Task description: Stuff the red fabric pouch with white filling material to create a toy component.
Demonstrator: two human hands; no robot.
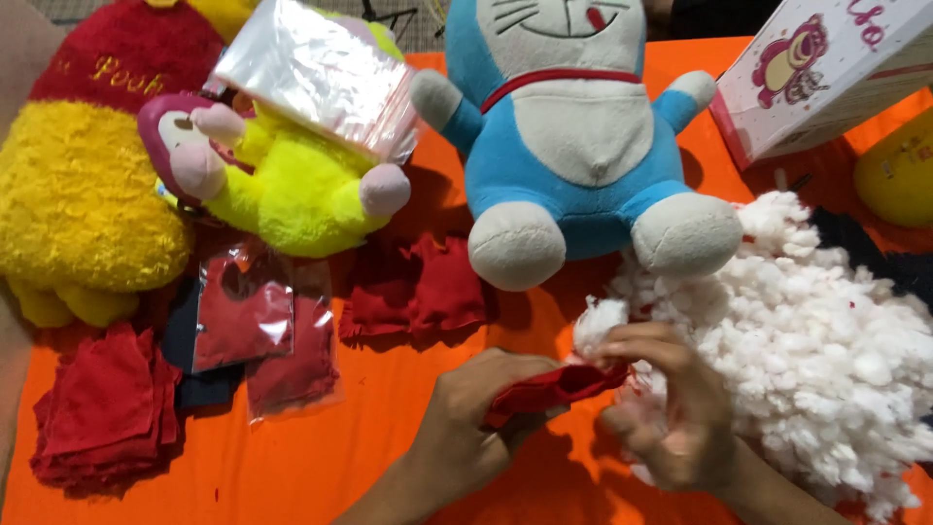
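Left hand [466, 428] grips a red fabric piece [549, 387], fingers closed around its lower end. Right hand [666, 408] pinches the other end of the same piece, fingers [632, 345] curled shut on it, with bits of white stuffing at the fingertips. The red fabric piece sits between the two hands, lifted just off the orange tabletop [389, 457]. A big pile of white stuffing [826, 331] lies touching the right hand, spreading away to its right. Just above both hands sits a blue and white plush cat [573, 146], its feet near the stuffing. Above and left of the left hand: a crumpled red cloth [418, 287], then clear bags with red fabric inside [258, 326]. Further left, well apart, a stack of red cloth squares [102, 408]. A yellow-green plush with pink face [282, 175] lies above those bags, a clear plastic bag [316, 73] on top of it. A yellow and red plush [83, 165] lies at far left. A white box with pink bear picture [826, 73] stands well above the right hand.
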